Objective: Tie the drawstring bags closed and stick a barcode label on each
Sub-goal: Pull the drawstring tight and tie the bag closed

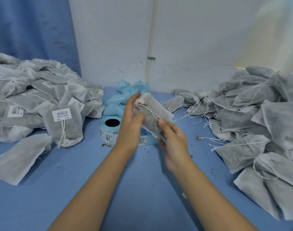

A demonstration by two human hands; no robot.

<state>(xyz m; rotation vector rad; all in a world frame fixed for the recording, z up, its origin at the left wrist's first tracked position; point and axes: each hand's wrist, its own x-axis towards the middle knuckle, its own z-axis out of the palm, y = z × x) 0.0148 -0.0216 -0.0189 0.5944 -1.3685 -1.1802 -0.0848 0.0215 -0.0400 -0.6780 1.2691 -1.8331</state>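
Note:
A white fabric drawstring bag filled with dark dried matter is held up over the middle of the blue table. My left hand grips the bag near its gathered top, thumb across the front. My right hand pinches the white drawstring at its loose end, against the bag's lower edge. Behind my left wrist lies the roll of barcode labels on blue backing, its strip trailing right beneath the bag.
A heap of labelled bags fills the left side. Unlabelled bags with loose strings pile up on the right. Crumpled blue backing tape lies by the white wall. Dry crumbs dot the blue table.

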